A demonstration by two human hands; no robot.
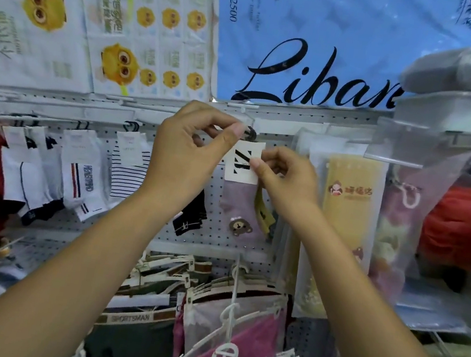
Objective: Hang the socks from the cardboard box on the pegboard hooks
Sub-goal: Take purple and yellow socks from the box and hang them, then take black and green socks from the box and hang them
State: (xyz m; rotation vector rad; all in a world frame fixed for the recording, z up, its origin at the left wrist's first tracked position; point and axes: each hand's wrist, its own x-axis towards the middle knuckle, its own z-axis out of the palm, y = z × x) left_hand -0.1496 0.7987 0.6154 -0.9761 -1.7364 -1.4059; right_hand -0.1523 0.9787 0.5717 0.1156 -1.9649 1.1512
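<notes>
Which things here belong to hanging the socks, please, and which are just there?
In the job: purple bear sock, its card label pinched by the right hand, its black hook pinched by the left hand, the pegboard.
Just there: tissue packs, blue Liban pack, yellow packet, white socks already hung, SPORTSMAN underwear.

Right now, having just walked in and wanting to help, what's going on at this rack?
A person is hanging a pair of purple bear socks on the pegboard. The left hand pinches their black hanger hook, and the right hand pinches the white card label. To the left, white socks already hang.
</notes>
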